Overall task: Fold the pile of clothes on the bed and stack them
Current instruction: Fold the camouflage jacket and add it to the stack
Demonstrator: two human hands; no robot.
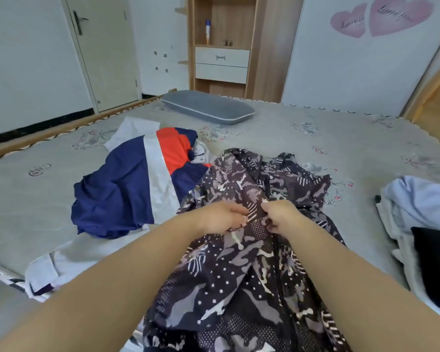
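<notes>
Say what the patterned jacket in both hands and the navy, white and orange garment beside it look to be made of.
Patterned jacket: thin, matte synthetic, probably partly mesh; dotted panels show fine holes, and it crumples loosely. Navy, white and orange garment: smooth, likely polyester; soft folds, with a faint sheen on the white stripe.

Two arms come in from the bottom edge. Both arms are bare all the way up. No sleeve shows on either one, and no cuff. The left hand is bare too. It has no glove, no ring and no watch or band at the wrist. The right hand is the same: no glove, no ring, nothing at the wrist. The arms look smooth and round. They look wide at the bottom edge and get thinner toward the hands. The fingers are short. The fingernails are too blurry to tell much about. No other part of the person shows.
</notes>
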